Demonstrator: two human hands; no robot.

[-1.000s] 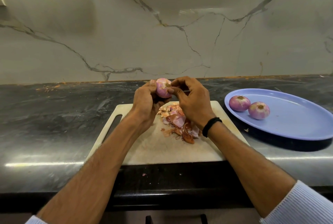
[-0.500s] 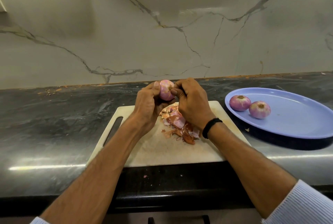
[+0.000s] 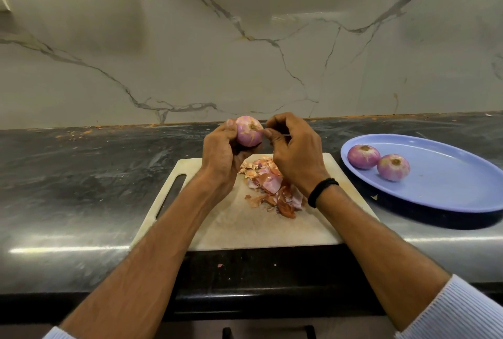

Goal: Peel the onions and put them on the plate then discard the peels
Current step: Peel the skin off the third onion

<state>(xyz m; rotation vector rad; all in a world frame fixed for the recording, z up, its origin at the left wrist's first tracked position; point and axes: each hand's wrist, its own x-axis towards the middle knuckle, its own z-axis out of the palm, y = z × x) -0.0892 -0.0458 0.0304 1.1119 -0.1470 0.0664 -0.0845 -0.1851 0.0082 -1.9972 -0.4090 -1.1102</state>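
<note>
My left hand (image 3: 221,152) grips a pink, mostly peeled onion (image 3: 249,131) above the far edge of the white cutting board (image 3: 245,225). My right hand (image 3: 295,152) is right beside the onion, fingers curled, fingertips pinching at the onion's skin on its right side. A heap of brown and pink peels (image 3: 272,184) lies on the board under my hands. Two peeled onions (image 3: 363,157) (image 3: 393,167) sit side by side on the left part of the blue plate (image 3: 449,183) at the right.
The board lies on a dark marbled counter (image 3: 81,189) backed by a white veined wall (image 3: 245,39). Small peel scraps lie by the plate's near rim (image 3: 375,197) and on the counter's front edge (image 3: 220,265). Crumbs dot the back left of the counter.
Both hands rose slightly with the onion. My right hand drew a little to the right, away from the onion's top, so more of the onion shows.
</note>
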